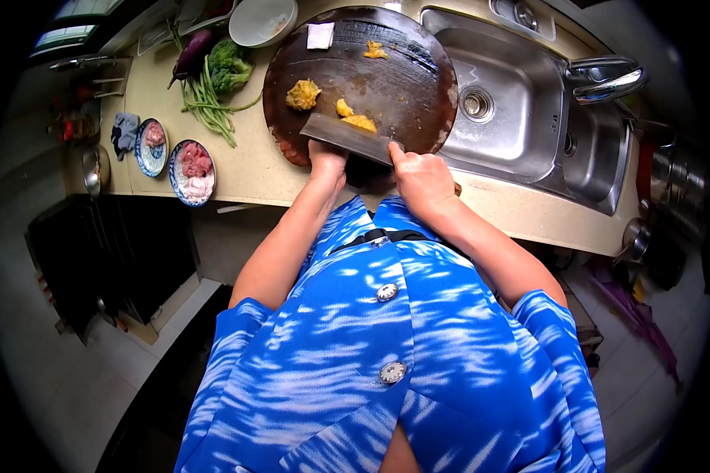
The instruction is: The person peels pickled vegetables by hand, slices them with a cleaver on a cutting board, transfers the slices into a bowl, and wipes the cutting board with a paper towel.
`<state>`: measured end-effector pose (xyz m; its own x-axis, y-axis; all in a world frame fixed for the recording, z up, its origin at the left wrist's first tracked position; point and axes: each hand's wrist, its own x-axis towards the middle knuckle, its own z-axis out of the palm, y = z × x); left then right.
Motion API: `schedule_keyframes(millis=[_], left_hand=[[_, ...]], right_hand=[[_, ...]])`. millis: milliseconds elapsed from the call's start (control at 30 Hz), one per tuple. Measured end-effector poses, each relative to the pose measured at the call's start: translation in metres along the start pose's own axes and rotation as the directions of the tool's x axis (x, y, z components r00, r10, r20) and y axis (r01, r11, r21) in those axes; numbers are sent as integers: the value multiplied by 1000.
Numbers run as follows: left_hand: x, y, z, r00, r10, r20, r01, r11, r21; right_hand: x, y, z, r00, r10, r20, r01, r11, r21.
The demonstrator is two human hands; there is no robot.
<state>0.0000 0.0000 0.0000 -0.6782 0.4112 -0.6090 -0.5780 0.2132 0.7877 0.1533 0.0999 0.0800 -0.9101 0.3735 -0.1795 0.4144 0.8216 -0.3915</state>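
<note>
A wide cleaver [345,139] lies slantwise over the near edge of a dark round chopping board [402,79]. My right hand [422,180] grips it at the right end, a finger reaching toward the blade. My left hand [326,160] is at the blade's left end, with its fingers hidden behind the metal. Just beyond the blade are yellow-orange pieces [360,123]. A larger yellow-brown clump [303,94] sits on the board's left side, and a smaller bit [375,50] is near the back. A folded white cloth [320,35] rests at the back left.
Left of the board are green beans [205,108], broccoli [230,66], an eggplant [191,55], a white bowl [263,19] and two plates of raw meat [195,160] [155,134]. A steel sink [513,87] with a faucet [610,85] adjoins the board's right.
</note>
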Motion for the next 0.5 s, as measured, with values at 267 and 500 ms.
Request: schedule_keyframes(millis=[267, 500], left_hand=[[-7, -1, 10, 996, 79, -36, -81, 994, -67], [-11, -2, 12, 996, -19, -86, 7, 990, -141]], right_hand=[[18, -6, 4, 980, -122, -157, 109, 990, -93], [10, -3, -9, 982, -133, -137, 110, 980, -166]])
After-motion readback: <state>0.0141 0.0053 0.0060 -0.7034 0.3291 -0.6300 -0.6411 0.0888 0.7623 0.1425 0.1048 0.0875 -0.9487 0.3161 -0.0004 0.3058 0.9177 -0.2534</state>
